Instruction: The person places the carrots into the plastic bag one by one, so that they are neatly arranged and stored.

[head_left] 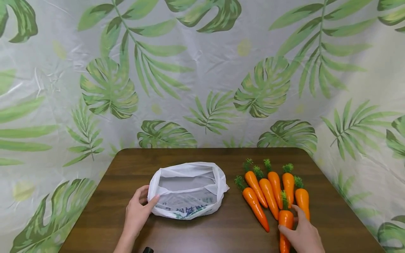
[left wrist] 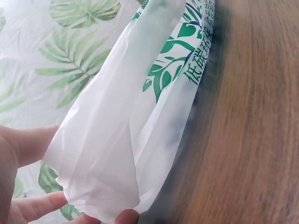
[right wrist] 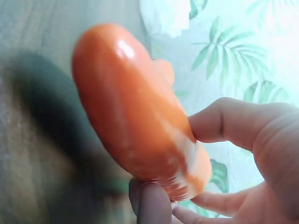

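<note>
A white plastic bag [head_left: 190, 207] with green and dark print lies on the table with its mouth spread wide. My left hand [head_left: 139, 207] holds the bag's left edge. In the left wrist view, its fingers [left wrist: 39, 205] curl about the bunched end of the white plastic [left wrist: 98, 154]. On the right, my right hand [head_left: 302, 232] grips an orange carrot [head_left: 286, 219] with a green leafy top, between thumb and fingers. Seen from the right wrist, this carrot [right wrist: 126, 102] is raised above the table. Several more carrots [head_left: 267, 193] lie side by side just beyond that hand.
A brown wooden table [head_left: 190, 235] bears everything. Behind it hangs a pale sheet [head_left: 215, 70] printed with green leaves. A small black object [head_left: 147, 250] shows at the bottom edge of the head view, partly cut off.
</note>
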A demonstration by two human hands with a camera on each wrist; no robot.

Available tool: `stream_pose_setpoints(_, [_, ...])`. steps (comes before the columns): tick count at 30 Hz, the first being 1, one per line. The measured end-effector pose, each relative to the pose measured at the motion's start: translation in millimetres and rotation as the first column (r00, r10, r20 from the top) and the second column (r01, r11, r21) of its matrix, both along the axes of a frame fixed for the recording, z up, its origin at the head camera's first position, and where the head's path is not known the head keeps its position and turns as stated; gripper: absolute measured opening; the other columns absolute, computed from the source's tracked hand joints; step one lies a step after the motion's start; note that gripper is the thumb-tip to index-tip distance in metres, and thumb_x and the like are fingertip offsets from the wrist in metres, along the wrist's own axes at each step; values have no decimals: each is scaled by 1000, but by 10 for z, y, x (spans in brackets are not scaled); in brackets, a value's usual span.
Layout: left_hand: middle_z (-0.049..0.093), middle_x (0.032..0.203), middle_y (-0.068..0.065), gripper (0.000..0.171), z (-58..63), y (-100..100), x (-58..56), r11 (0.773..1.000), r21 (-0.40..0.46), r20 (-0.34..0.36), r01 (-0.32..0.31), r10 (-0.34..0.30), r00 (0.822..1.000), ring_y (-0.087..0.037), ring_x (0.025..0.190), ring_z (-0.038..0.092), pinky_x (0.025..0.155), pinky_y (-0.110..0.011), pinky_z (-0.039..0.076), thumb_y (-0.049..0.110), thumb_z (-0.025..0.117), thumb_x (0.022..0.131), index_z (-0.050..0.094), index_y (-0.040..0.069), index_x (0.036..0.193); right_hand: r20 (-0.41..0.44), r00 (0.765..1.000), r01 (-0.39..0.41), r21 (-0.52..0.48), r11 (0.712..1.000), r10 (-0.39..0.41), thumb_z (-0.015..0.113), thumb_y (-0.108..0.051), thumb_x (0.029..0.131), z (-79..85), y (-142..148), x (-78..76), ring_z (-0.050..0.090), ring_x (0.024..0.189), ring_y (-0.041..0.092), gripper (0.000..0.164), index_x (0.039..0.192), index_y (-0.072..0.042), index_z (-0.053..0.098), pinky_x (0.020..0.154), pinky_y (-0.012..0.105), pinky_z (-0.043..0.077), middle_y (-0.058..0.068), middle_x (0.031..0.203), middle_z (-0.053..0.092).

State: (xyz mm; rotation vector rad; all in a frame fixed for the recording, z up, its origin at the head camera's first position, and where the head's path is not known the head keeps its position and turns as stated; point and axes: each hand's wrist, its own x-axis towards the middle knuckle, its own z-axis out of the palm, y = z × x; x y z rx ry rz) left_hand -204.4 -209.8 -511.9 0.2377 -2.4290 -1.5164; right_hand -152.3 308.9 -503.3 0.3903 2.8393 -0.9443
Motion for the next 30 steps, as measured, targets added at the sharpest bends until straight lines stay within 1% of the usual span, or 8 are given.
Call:
stream_pose_setpoints(3, [67, 126, -8, 57, 4, 8, 5, 1000, -15, -7, -14, 14, 1000, -24, 106, 67, 80, -34, 50, 39, 81, 85, 59, 18, 134, -11, 1000, 17, -24, 1000, -18, 73, -53, 84, 58, -8, -8, 63, 96, 43, 95, 148, 2, 29, 75, 54, 49, 29, 119, 61])
stream_pose_setpoints(5, [67, 125, -9, 55, 9, 16, 9, 999, -26, -23, -26, 26, 999, -25, 107, 67, 83, -39, 49, 36, 81, 86, 59, 17, 133, -18, 1000, 23, -32, 999, -23, 72, -54, 85, 99, -17, -13, 62, 99, 45, 94, 148, 2, 30, 76, 54, 49, 29, 120, 61])
stream_pose_setpoints(7, [67, 124, -10, 52, 14, 26, 11, 999, -35, -42, -37, 36, 998, -27, 107, 67, 86, -44, 48, 32, 81, 86, 60, 16, 131, -25, 999, 27, -37, 999, -28, 72, -55, 85, 134, -29, -20, 62, 97, 44, 93, 148, 1, 31, 76, 54, 49, 30, 121, 61])
stream_pose_setpoints(12, [68, 123, -12, 49, 17, 41, 15, 997, -56, -73, -58, 54, 996, -30, 107, 68, 89, -49, 44, 25, 82, 85, 61, 13, 127, -38, 999, 33, -43, 999, -35, 71, -56, 86, 199, -82, -23, 65, 88, 28, 91, 150, -3, 33, 74, 50, 49, 29, 128, 59])
stream_pose_setpoints(16, [67, 125, -12, 55, 6, 38, 13, 995, -84, -61, -50, 45, 997, -31, 111, 65, 93, -51, 44, 33, 84, 83, 59, 13, 128, -73, 997, 23, -62, 998, -27, 72, -56, 86, 257, -138, -24, 66, 87, 21, 89, 149, -5, 35, 74, 47, 51, 28, 131, 58])
stream_pose_setpoints(21, [65, 127, -13, 65, -12, 27, 1, 994, -108, -23, -24, 22, 1000, -31, 118, 61, 97, -54, 42, 44, 85, 80, 55, 13, 129, -147, 989, -4, -79, 997, -8, 75, -51, 85, 327, -233, -54, 67, 87, 20, 84, 146, -6, 39, 68, 39, 51, 27, 130, 59])
stream_pose_setpoints(25, [68, 120, -16, 59, -31, 22, 3, 992, -117, -24, -45, 43, 999, -32, 116, 63, 96, -54, 42, 43, 85, 80, 57, 13, 121, -184, 983, -19, -107, 994, -1, 77, -49, 85, 385, -319, -86, 66, 88, 20, 83, 147, -10, 39, 68, 36, 51, 26, 130, 58])
stream_pose_setpoints(30, [71, 113, -18, 51, -38, 17, 8, 989, -125, -31, -77, 74, 997, -33, 112, 64, 90, -52, 44, 44, 84, 81, 58, 14, 112, -215, 976, -40, -128, 991, 12, 77, -53, 83, 477, -428, -143, 66, 89, 21, 86, 149, -13, 39, 66, 34, 51, 25, 131, 58])
